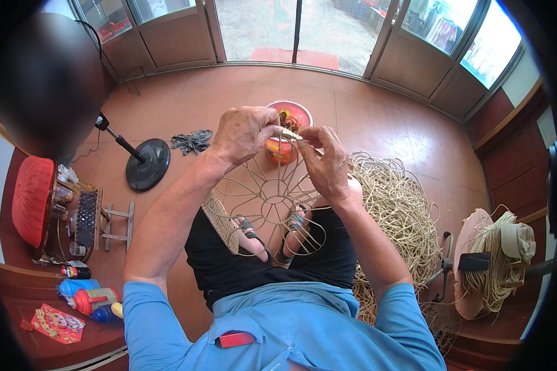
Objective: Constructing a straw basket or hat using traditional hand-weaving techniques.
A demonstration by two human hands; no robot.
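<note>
A round wire basket frame (262, 196) with a small centre ring and spokes rests between my knees. Tan woven cord (219, 221) covers its left side band, while the other wires show bare. At the far edge, my left hand (244, 133) is closed, pinching the cord-wrapped rim (289, 134). Just right of it, the thumb and fingers of my right hand (329, 162) close on the cord at the same stretch of rim. My fingers partly cover the exact grip.
A large heap of loose tan cord (393, 213) lies right of my legs. Beyond the frame stands a red tub (301, 112). At left are a fan base (148, 164), a dark rag (193, 141) and a small wooden stool (119, 226). More cord (486, 275) lies on a round stool at right.
</note>
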